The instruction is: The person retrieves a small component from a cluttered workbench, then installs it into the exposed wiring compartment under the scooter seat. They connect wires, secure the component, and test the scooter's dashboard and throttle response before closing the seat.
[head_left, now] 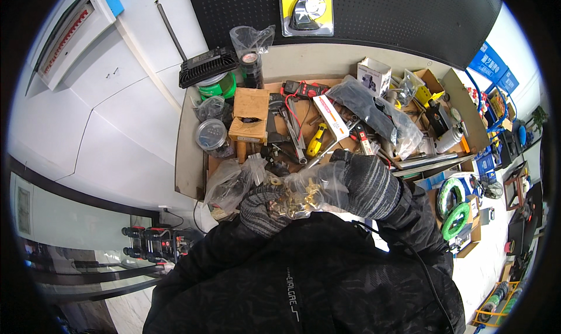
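A clear plastic bag (328,179) with small brass-coloured metal parts (305,199) is held close to my chest, at the near edge of a cluttered workbench. My left hand (264,210), in a grey striped knit glove, is closed around the bag's left side by the metal parts. My right hand (374,185), gloved the same way, grips the bag's right side, with its fingers partly hidden. Another crumpled clear bag (228,185) lies just beyond my left hand. Beyond the bag, a yellow-handled screwdriver (317,139) and a long white box (331,118) lie on the bench.
On the bench are a brown cardboard box (250,109), a clear round jar (211,135), a multimeter (304,89) with red leads and a dark plastic-wrapped package (380,112). A raised rim (188,153) borders the bench. Green coils (455,221) stand to the right.
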`<action>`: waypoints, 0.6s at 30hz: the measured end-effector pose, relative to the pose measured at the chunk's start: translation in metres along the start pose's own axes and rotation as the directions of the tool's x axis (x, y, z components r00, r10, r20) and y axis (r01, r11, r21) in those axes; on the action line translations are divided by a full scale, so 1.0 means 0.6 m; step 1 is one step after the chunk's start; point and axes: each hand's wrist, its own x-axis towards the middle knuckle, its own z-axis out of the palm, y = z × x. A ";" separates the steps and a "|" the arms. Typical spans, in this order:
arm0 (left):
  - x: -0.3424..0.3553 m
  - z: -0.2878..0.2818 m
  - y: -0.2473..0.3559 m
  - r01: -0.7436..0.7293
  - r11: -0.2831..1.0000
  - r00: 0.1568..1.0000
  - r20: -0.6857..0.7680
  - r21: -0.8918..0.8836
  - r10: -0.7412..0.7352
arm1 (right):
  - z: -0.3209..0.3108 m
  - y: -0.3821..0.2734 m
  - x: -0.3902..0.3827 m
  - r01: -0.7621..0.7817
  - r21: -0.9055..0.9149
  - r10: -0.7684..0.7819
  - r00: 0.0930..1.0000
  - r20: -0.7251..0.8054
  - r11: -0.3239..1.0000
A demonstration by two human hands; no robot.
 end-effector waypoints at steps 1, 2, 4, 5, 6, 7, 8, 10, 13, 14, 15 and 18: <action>-0.001 -0.001 -0.002 0.039 0.938 0.999 -0.015 -0.344 -0.047 | 0.005 0.002 0.001 0.025 -0.009 -0.025 0.999 -0.035 1.000; 0.001 0.000 -0.005 0.033 0.909 0.998 -0.039 -0.415 -0.054 | 0.008 0.004 0.000 0.039 -0.005 -0.039 0.997 -0.069 0.999; 0.007 0.003 -0.010 -0.135 0.991 0.990 -0.038 0.010 0.135 | 0.012 0.006 -0.003 0.088 -0.065 -0.092 0.994 -0.055 0.994; 0.008 0.003 -0.012 -0.172 0.966 0.984 -0.009 0.193 0.177 | 0.013 0.007 -0.003 0.109 -0.089 -0.114 0.992 -0.047 0.990; 0.010 0.003 -0.013 -0.211 0.906 0.976 0.021 0.367 0.218 | 0.014 0.008 -0.002 0.104 -0.025 -0.105 0.993 -0.054 0.994; 0.009 0.002 -0.013 -0.193 0.905 0.980 0.034 0.379 0.195 | 0.015 0.010 0.000 0.099 0.039 -0.096 0.993 -0.061 0.994; 0.009 0.002 -0.012 -0.184 0.905 0.982 0.039 0.383 0.183 | 0.015 0.010 0.002 0.094 0.102 -0.087 0.994 -0.067 0.990; 0.008 0.002 -0.012 -0.173 0.907 0.985 0.043 0.383 0.170 | 0.011 0.009 0.002 0.053 0.053 -0.050 0.997 -0.053 0.997; 0.007 0.004 -0.010 -0.139 0.933 0.987 -0.028 0.331 0.157 | 0.007 0.008 0.006 0.140 0.030 -0.137 0.986 -0.101 0.990; 0.009 0.004 -0.008 -0.145 0.982 0.989 -0.005 0.122 0.147 | 0.007 0.007 0.008 0.166 0.026 -0.162 0.982 -0.100 0.986; 0.010 0.004 -0.007 -0.134 0.987 0.990 0.018 -0.093 0.136 | 0.007 0.006 0.008 0.138 0.079 -0.129 0.985 -0.114 0.987; 0.012 0.005 0.002 -0.080 0.821 0.982 0.097 -0.565 0.163 | 0.009 0.004 0.010 0.035 0.122 -0.027 0.998 -0.061 0.992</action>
